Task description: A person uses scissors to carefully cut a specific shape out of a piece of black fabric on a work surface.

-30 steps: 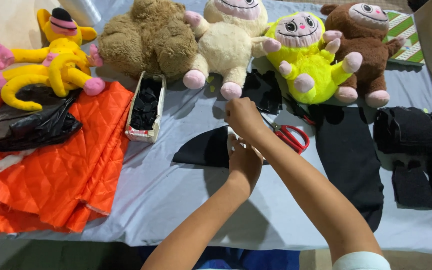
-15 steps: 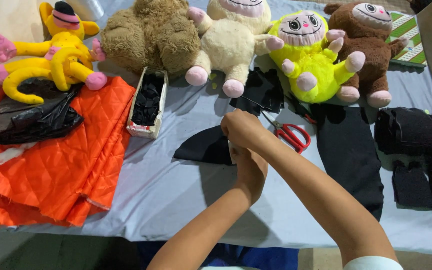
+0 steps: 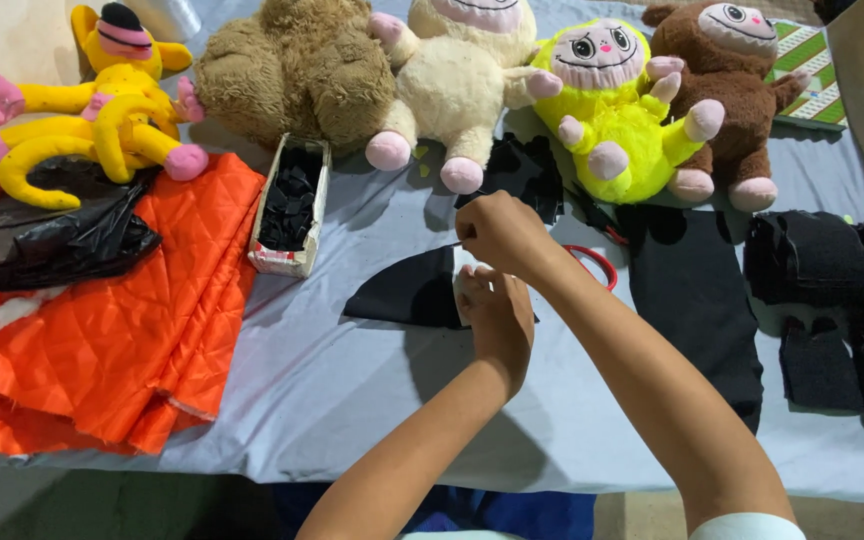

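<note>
A black fabric piece [image 3: 397, 292] lies flat on the grey sheet [image 3: 332, 390] in front of me. A small white piece [image 3: 462, 272] rests on its right end. My left hand [image 3: 499, 318] presses down on that white piece and the fabric, fingers curled. My right hand [image 3: 500, 235] hovers just beyond it, knuckles up, fingertips bent down to the white piece's far edge. Whatever those fingertips pinch is hidden. Red-handled scissors [image 3: 599, 262] peek out from behind my right forearm.
Several plush toys line the far edge: a yellow long-limbed one [image 3: 92, 110], brown [image 3: 292, 70], cream [image 3: 457, 85], bright yellow [image 3: 617, 110], dark brown [image 3: 722, 90]. A narrow box of black scraps [image 3: 292, 205] stands left of centre. Orange quilted cloth [image 3: 112, 330] and black fabric stacks [image 3: 822, 300] flank me.
Both hands have stayed over the black piece. My right hand dipped toward my left hand and lifted back a little. The view has shifted slightly.
</note>
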